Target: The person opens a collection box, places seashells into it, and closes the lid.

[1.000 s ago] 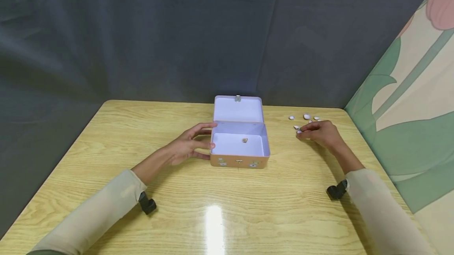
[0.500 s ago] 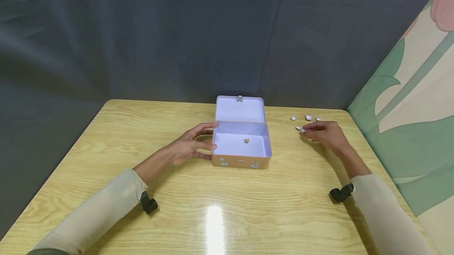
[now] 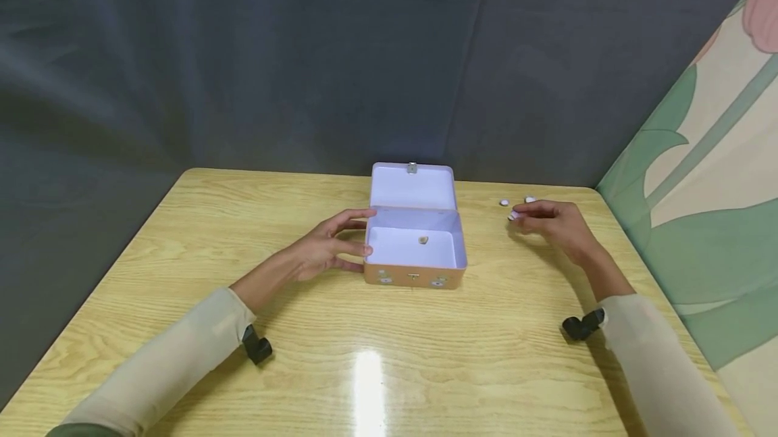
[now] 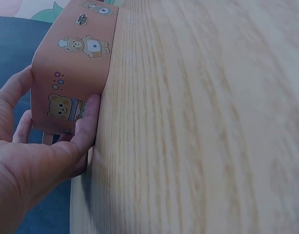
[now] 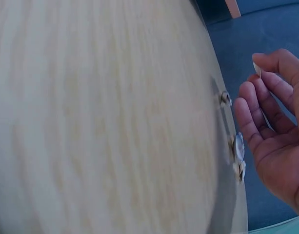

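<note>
A small tin box (image 3: 416, 275) with a lilac inside stands with its lid raised at the middle of the table. In the left wrist view, its orange outside shows printed bears. My left hand (image 3: 319, 248) holds the box's left end, fingers spread along the wall and fingertips at the rim. One small brownish shell (image 3: 423, 240) lies on the box floor. To the right of the box, my right hand (image 3: 556, 224) pinches a small white shell (image 5: 257, 69) between thumb and fingertips, above the tabletop. Other pale shells (image 5: 239, 146) lie on the table beside this hand.
The wooden table (image 3: 292, 356) reaches back to a dark curtain (image 3: 273, 65). A patterned wall panel (image 3: 729, 221) borders its right side. Another loose shell (image 3: 504, 202) lies between the box and my right hand.
My right hand has gone from reaching down at the shells to holding one, rising slightly off the table. The left hand and the box have stayed in place.
</note>
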Motion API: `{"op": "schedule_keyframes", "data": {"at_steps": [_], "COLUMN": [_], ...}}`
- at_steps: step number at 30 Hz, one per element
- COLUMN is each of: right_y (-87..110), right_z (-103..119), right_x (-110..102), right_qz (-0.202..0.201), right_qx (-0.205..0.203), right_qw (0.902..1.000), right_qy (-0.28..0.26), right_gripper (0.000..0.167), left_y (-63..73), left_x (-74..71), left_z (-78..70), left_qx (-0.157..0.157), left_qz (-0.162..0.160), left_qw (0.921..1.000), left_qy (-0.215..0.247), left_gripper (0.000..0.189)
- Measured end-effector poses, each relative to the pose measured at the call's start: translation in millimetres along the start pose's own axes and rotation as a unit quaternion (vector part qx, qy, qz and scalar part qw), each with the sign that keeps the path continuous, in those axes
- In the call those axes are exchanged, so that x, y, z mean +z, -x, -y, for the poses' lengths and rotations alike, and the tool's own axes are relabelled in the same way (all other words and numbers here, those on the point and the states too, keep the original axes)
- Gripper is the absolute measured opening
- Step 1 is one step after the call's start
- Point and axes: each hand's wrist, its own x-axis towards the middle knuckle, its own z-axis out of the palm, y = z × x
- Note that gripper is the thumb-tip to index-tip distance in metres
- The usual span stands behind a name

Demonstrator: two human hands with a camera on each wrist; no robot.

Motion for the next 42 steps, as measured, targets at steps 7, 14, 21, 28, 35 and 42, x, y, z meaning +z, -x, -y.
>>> {"op": "schedule_keyframes", "data": {"at_steps": [7, 14, 21, 28, 35, 42], "right_y": [-4.2, -8.6, -11.1, -11.0, -11.2, -14.3], "right_z": [17.1, 30.2, 41.6, 55.1, 69.0, 79.4], "right_x": [7.0, 18.4, 29.9, 41.1, 52.1, 64.8], "right_qz": [0.006, 0.016, 0.017, 0.023, 0.039, 0.051], "right_qx": [-0.017, -0.022, -0.020, -0.031, -0.043, -0.046], "right_qw": [0.9998, 0.9991, 0.9987, 0.9973, 0.9940, 0.9943], "right_qy": [-0.011, -0.033, -0.044, -0.062, -0.092, -0.082], "right_gripper": [0.042, 0.043, 0.045, 0.045, 0.042, 0.041], "left_y": [0.2, 0.3, -1.7, -2.9, -3.9, -3.2], "left_x": [0.0, -0.5, -1.0, 0.0, 0.6, -0.7], "left_z": [-0.5, -1.3, -0.4, -0.5, 0.3, 1.2], "left_qx": [-0.004, -0.005, -0.010, -0.008, -0.011, -0.011], "left_qz": [0.000, 0.000, -0.004, -0.003, -0.006, -0.005], "left_qw": [1.0000, 1.0000, 0.9999, 0.9999, 0.9999, 0.9999], "left_qy": [-0.004, -0.006, -0.005, -0.005, -0.006, -0.007], "left_gripper": [0.084, 0.084, 0.084, 0.085, 0.084, 0.084]}}
